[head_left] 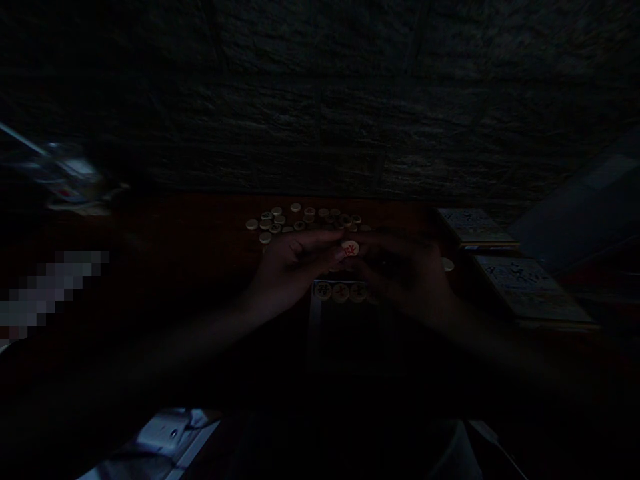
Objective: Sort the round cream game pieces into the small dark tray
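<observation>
The scene is very dark. A round Chinese chess piece (pixel 351 249) with a red character is pinched at the fingertips of my left hand (pixel 297 261), whose thumb presses its edge. From the other side, my right hand (pixel 407 270) closes its fingertips on the same piece; its grip is partly lost in shadow. Just below the hands, several chess pieces (pixel 341 292) stand in a row along the far edge of a shallow box (pixel 314 327) with a pale rim. Beyond my fingers lies a loose scatter of chess pieces (pixel 265 225), partly hidden by my hands.
Two flat boxes (pixel 530 283) (pixel 475 225) with dark lettering lie at the right. A lone chess piece (pixel 447 265) sits beside my right hand. At the far left stands a clear plastic cup (pixel 70 175) with a straw. A stone wall (pixel 320 120) rises behind the table (pixel 200 227).
</observation>
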Tool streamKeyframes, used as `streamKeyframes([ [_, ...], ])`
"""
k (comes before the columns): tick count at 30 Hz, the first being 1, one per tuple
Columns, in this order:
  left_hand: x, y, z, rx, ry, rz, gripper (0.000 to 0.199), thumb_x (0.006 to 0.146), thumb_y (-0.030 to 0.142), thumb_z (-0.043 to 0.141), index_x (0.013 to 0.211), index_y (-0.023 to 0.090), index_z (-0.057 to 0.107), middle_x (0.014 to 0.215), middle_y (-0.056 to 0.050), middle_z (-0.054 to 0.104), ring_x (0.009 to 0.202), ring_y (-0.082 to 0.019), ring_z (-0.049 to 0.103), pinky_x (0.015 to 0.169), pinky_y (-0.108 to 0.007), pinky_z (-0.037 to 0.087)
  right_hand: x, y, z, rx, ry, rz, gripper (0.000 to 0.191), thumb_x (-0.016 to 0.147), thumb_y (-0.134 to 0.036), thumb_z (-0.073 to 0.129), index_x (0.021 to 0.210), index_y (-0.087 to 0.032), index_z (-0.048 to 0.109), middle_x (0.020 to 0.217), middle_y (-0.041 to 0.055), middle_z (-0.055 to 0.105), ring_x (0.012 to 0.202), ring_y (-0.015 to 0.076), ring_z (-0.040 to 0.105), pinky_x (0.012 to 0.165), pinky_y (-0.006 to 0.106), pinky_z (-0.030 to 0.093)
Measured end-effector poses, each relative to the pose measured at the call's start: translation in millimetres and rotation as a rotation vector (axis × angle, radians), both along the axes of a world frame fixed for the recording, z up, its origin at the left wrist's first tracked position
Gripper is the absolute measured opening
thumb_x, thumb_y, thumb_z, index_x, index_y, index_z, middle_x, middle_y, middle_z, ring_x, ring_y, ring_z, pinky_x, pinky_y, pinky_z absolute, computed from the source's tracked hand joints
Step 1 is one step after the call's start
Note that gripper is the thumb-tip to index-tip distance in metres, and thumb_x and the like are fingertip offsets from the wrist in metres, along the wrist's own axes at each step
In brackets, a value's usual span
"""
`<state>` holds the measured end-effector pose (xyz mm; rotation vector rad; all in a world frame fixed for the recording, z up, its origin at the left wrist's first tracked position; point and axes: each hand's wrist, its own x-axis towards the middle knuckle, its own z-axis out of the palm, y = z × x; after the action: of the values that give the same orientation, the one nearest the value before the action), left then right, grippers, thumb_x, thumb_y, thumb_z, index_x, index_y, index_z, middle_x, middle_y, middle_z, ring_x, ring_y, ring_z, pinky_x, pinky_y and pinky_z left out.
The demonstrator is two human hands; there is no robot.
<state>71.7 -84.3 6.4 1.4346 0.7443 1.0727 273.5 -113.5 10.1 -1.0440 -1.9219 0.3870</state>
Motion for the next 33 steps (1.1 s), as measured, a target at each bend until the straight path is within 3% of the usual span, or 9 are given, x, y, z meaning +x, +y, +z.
streamKeyframes([
  [6, -1, 1, 3.5, -0.027, 0.026, 0.012, 0.026, 0.081, 0.036, 0.083, 0.099, 0.017, 0.081, 0.098, -0.008, 0.082, 0.089, -0.023, 0.079, 0.084, -0.033, 0.064, 2, 5, 2.5, 0.133, -0.087, 0.08, 0.041, 0.091, -0.016, 0.067, 0.13, -0.029, 0.07, 0.107, 0.0067, 0.073, 0.095, 0.0214, 0.068, 0.081, 0.035, 0.056],
  [11, 0, 0, 4.4, -0.097, -0.021, -0.051, 0.022, 0.083, 0.032, 0.081, 0.099, 0.017, 0.079, 0.096, -0.007, 0.082, 0.088, -0.022, 0.079, 0.084, -0.033, 0.065, 0, 5, 2.4, 0.162, -0.109, 0.14, 0.048, 0.091, -0.014, 0.065, 0.137, -0.028, 0.065, 0.111, 0.0069, 0.071, 0.099, 0.0215, 0.067, 0.084, 0.036, 0.055],
  [16, 3, -5, 5.4, -0.155, -0.099, -0.028, 0.021, 0.081, 0.033, 0.083, 0.092, 0.016, 0.075, 0.096, -0.007, 0.081, 0.088, -0.022, 0.078, 0.085, -0.035, 0.065, -2, 0, 4.3, 0.106, -0.064, 0.014, 0.038, 0.085, -0.028, 0.08, 0.122, -0.025, 0.072, 0.097, 0.0054, 0.073, 0.082, 0.0203, 0.069, 0.074, 0.033, 0.055],
  [20, 5, -10, 7.5, -0.133, -0.033, -0.037, 0.02, 0.081, 0.032, 0.083, 0.089, 0.017, 0.072, 0.091, -0.005, 0.08, 0.086, -0.02, 0.077, 0.08, -0.031, 0.064, -1, -3, 6.6, 0.133, -0.076, 0.0, 0.024, 0.087, -0.031, 0.077, 0.111, -0.025, 0.075, 0.095, 0.005, 0.075, 0.084, 0.0219, 0.07, 0.074, 0.034, 0.054],
  [26, 4, -9, 10.5, -0.073, 0.013, -0.027, 0.021, 0.082, 0.033, 0.083, 0.079, 0.015, 0.071, 0.08, -0.003, 0.076, 0.075, -0.015, 0.074, 0.069, -0.022, 0.061, 0, -2, 7.0, 0.21, -0.121, 0.094, 0.03, 0.088, -0.026, 0.075, 0.118, -0.024, 0.072, 0.104, 0.0065, 0.074, 0.093, 0.0214, 0.07, 0.078, 0.033, 0.055],
  [33, 4, -10, 12.6, -0.089, 0.041, 0.013, 0.022, 0.082, 0.034, 0.081, 0.082, 0.015, 0.071, 0.085, -0.006, 0.079, 0.077, -0.02, 0.076, 0.071, -0.029, 0.062, -3, -6, 12.5, 0.335, -0.162, 0.044, 0.024, 0.087, -0.024, 0.077, 0.111, -0.02, 0.073, 0.094, 0.0049, 0.077, 0.08, 0.0179, 0.072, 0.07, 0.028, 0.055],
])
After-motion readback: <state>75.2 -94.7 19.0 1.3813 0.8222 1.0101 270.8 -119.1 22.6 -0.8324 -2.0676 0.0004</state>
